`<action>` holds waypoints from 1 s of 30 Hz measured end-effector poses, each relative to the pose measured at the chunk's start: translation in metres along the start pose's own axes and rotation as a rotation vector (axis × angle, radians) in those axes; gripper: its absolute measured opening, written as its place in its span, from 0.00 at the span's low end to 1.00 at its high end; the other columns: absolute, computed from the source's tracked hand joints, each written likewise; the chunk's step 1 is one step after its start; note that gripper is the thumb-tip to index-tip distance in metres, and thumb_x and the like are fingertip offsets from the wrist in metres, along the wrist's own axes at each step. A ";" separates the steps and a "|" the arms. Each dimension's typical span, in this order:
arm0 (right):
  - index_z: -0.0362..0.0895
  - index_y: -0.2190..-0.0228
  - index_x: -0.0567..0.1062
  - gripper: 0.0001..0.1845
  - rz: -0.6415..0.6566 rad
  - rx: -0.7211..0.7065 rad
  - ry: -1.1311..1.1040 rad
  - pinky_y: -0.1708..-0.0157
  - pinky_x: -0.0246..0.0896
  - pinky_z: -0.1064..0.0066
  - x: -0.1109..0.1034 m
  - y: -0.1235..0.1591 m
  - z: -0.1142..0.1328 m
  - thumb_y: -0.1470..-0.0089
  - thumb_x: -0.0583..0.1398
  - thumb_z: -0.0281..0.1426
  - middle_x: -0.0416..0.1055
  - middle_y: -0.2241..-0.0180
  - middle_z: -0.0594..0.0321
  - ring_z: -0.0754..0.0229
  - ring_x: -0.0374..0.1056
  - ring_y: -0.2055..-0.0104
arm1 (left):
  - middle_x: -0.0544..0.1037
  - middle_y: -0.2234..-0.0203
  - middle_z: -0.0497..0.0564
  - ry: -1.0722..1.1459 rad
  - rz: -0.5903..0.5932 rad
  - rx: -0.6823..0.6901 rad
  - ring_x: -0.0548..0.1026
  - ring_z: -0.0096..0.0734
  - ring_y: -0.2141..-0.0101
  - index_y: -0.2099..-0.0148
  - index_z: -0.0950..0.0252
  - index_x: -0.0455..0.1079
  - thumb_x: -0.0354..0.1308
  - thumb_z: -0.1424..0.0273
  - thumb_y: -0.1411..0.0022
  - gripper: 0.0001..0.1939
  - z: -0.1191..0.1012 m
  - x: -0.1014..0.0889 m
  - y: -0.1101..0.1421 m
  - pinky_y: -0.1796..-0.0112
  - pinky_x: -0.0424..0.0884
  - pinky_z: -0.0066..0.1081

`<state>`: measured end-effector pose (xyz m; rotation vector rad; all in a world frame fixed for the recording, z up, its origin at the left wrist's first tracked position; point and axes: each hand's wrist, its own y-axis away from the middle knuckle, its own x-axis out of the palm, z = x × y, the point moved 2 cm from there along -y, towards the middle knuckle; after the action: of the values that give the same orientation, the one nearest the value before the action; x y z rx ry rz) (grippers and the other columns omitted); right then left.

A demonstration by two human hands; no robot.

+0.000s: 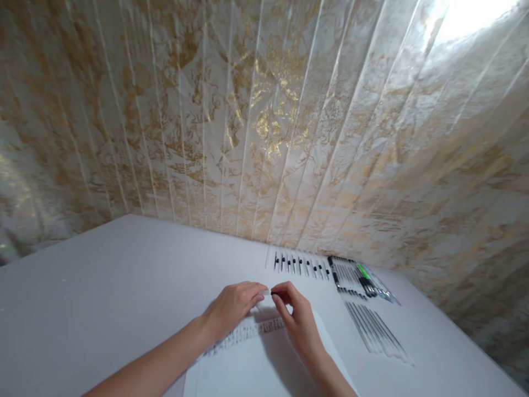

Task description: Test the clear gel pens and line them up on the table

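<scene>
Fingers [278,292] of R hand [300,320] on sm. black pc., paper [243,366] below

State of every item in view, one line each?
Left hand: fingers drawn together, contents unclear
Right hand: pinching small black piece
Paper: flat, dark marks along top
Slender rods: side by side
Black-collared parts: lined up
Green piece: lying down

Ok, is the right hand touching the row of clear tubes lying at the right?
Apart. The head view shows bare tabletop between the right hand and the clear tubes.
</scene>
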<state>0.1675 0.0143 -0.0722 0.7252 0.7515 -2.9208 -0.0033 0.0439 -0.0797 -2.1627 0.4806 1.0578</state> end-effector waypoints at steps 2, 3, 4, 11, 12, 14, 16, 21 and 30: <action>0.44 0.67 0.70 0.05 0.016 0.005 -0.021 0.66 0.63 0.72 0.000 0.000 0.000 0.41 0.54 0.31 0.72 0.69 0.62 0.61 0.68 0.68 | 0.79 0.58 0.48 -0.001 0.006 0.011 0.76 0.33 0.58 0.50 0.60 0.69 0.47 0.69 0.31 0.12 0.000 0.000 0.000 0.56 0.70 0.30; 0.44 0.66 0.70 0.05 0.021 0.007 -0.028 0.65 0.63 0.71 0.000 0.001 0.001 0.42 0.55 0.31 0.72 0.69 0.61 0.60 0.69 0.67 | 0.79 0.58 0.48 -0.003 0.007 0.014 0.76 0.33 0.58 0.50 0.60 0.69 0.47 0.69 0.31 0.12 0.000 0.000 0.000 0.56 0.70 0.30; 0.44 0.66 0.70 0.05 0.025 0.009 -0.034 0.64 0.63 0.71 0.000 0.001 0.001 0.42 0.55 0.30 0.73 0.69 0.61 0.60 0.69 0.67 | 0.79 0.58 0.48 -0.006 0.007 0.013 0.76 0.33 0.58 0.50 0.60 0.69 0.47 0.69 0.31 0.12 0.000 0.000 0.001 0.57 0.71 0.30; 0.43 0.65 0.72 0.05 0.018 0.025 -0.075 0.63 0.64 0.70 0.000 0.001 0.002 0.45 0.56 0.28 0.74 0.67 0.60 0.59 0.70 0.65 | 0.79 0.59 0.50 -0.027 0.012 0.037 0.77 0.33 0.59 0.50 0.61 0.69 0.45 0.67 0.30 0.14 0.001 0.001 0.002 0.57 0.71 0.30; 0.43 0.65 0.73 0.06 0.014 0.032 -0.074 0.63 0.64 0.70 0.000 0.001 0.002 0.45 0.56 0.28 0.74 0.67 0.60 0.59 0.71 0.65 | 0.79 0.59 0.50 -0.025 0.016 0.047 0.77 0.33 0.59 0.50 0.61 0.69 0.44 0.66 0.29 0.14 0.002 0.001 0.002 0.57 0.71 0.30; 0.43 0.65 0.73 0.06 0.009 0.050 -0.058 0.63 0.64 0.70 0.001 0.001 0.001 0.46 0.57 0.29 0.74 0.68 0.60 0.59 0.71 0.66 | 0.79 0.59 0.50 -0.018 0.024 0.069 0.77 0.32 0.59 0.50 0.61 0.69 0.43 0.64 0.29 0.15 0.002 0.001 0.002 0.57 0.70 0.29; 0.42 0.67 0.74 0.06 0.015 0.081 -0.034 0.66 0.63 0.71 0.002 0.001 -0.001 0.47 0.57 0.30 0.74 0.71 0.60 0.59 0.70 0.69 | 0.79 0.59 0.50 -0.014 0.029 0.090 0.77 0.32 0.59 0.51 0.61 0.69 0.42 0.63 0.29 0.16 0.003 0.001 0.002 0.58 0.70 0.29; 0.43 0.72 0.72 0.08 0.077 0.218 -0.015 0.77 0.56 0.75 0.005 0.003 -0.005 0.46 0.56 0.33 0.68 0.82 0.67 0.64 0.61 0.81 | 0.80 0.63 0.49 -0.012 0.022 0.122 0.78 0.32 0.63 0.55 0.62 0.70 0.43 0.64 0.29 0.15 0.003 0.001 0.003 0.62 0.70 0.27; 0.47 0.77 0.65 0.19 0.057 0.096 0.395 0.77 0.48 0.74 0.006 0.006 0.004 0.37 0.46 0.39 0.65 0.82 0.67 0.62 0.60 0.80 | 0.80 0.66 0.46 -0.020 0.022 0.120 0.78 0.28 0.67 0.56 0.60 0.69 0.46 0.71 0.31 0.10 -0.004 0.000 0.004 0.66 0.69 0.23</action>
<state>0.1615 0.0077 -0.0745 1.3343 0.5996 -2.8087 -0.0035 0.0382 -0.0802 -2.0444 0.5452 1.0348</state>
